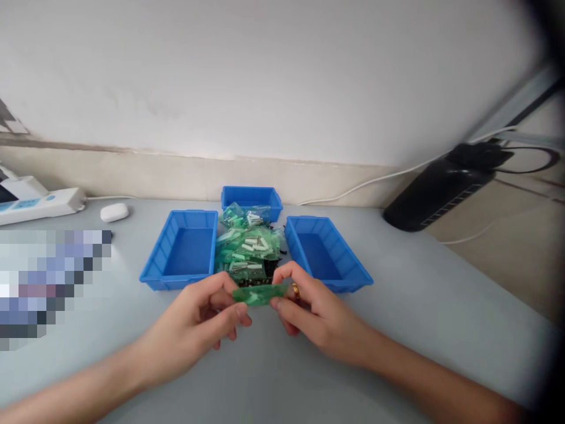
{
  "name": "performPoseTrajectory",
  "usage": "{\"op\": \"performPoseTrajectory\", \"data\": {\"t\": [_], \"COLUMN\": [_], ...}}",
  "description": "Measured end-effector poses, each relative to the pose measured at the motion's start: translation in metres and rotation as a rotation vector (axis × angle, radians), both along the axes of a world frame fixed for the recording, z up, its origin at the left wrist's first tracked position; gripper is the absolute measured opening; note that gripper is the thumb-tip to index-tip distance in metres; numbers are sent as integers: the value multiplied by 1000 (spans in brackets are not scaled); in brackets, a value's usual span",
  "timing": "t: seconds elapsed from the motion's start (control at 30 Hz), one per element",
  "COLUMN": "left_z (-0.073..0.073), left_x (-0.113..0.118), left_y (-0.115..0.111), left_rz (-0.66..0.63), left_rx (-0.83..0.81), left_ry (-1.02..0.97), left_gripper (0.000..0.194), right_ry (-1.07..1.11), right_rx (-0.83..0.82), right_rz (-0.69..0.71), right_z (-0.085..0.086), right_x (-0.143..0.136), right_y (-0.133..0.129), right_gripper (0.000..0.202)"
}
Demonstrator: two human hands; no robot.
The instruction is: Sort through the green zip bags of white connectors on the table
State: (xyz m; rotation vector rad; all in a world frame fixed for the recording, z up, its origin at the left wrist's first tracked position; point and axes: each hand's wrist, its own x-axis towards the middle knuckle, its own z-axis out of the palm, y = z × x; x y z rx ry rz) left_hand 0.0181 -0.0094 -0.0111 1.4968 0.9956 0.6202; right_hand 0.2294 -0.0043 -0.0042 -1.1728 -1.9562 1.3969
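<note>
A small green translucent bag (pixel 259 295) is stretched between my two hands above the front of a pile. My left hand (pixel 207 315) pinches its left end between thumb and fingers. Its right end is pinched by my right hand (pixel 311 306), which wears a gold ring. Behind them lies a pile of green bags (pixel 249 242) with white and metallic pieces inside, and small black pieces (pixel 271 269) show beside it. One blue tray (pixel 152 266) is left of the pile, another blue tray (pixel 358 272) is right of it. What the held bag contains is unclear.
A third blue tray (pixel 251 193) stands behind the pile near the wall. A black bottle (pixel 435 185) is at the right, with a white cable behind. At the left are a white case (pixel 114 212), a power strip (pixel 53 203) and a pixelated object.
</note>
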Motion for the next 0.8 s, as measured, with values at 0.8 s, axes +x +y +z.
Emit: {"op": "performPoseTrajectory", "data": {"t": [0.8], "left_z": [-3], "left_x": [0], "left_y": [6], "left_rz": [160], "left_rx": [23], "left_ry": [-126], "left_gripper": [24], "right_ry": [-40], "right_rx": [243], "right_rz": [-76], "right_z": [-7], "right_x": [2], "right_y": [3], "right_gripper": [4]}}
